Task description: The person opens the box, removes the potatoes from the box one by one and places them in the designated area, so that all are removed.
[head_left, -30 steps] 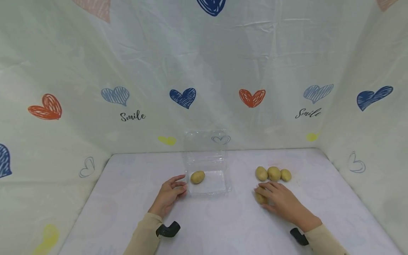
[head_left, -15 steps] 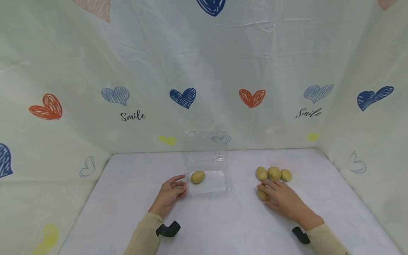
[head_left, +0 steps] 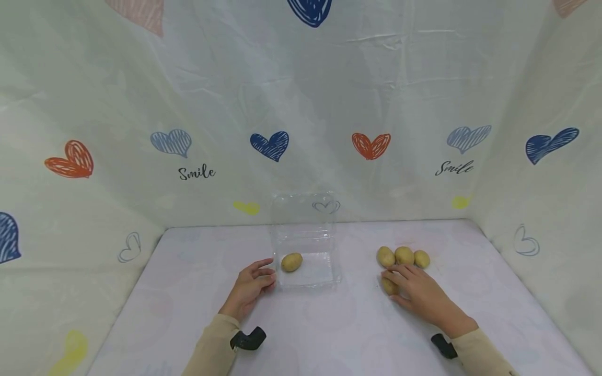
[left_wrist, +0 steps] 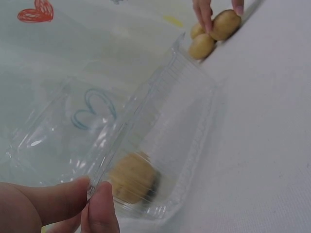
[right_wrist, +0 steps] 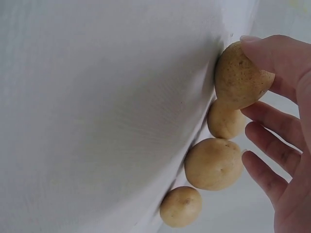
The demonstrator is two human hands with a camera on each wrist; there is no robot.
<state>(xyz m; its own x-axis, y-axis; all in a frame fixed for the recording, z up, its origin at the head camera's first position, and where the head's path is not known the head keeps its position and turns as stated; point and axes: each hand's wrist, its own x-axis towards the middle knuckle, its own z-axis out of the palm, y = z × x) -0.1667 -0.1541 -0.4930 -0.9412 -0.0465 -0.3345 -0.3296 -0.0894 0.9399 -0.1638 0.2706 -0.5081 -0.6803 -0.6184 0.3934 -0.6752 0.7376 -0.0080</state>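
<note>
In the head view, my left hand (head_left: 251,288) is at the left side of a clear plastic clamshell box (head_left: 320,267). Thumb and fingertip pinch the box's rim (left_wrist: 95,187) in the left wrist view. One potato (head_left: 291,262) lies inside the base, toward its left side. Off to the right, my right hand (head_left: 420,296) holds another potato (right_wrist: 238,77) between thumb and fingers, low at the table surface. Just beyond that hand sit three more potatoes in a row: a left one (head_left: 386,257), a middle one (head_left: 404,255) and a smaller right one (head_left: 421,258).
The box's lid (head_left: 301,211) stands raised at the back, near the wall sheet (head_left: 320,104) printed with hearts. A white cloth covers the table (head_left: 329,334). Bare tabletop lies between the box and the potatoes.
My right hand has shifted slightly rightward and away from me, and the potato in its fingers has moved with it. The left hand and the box stay where they were.
</note>
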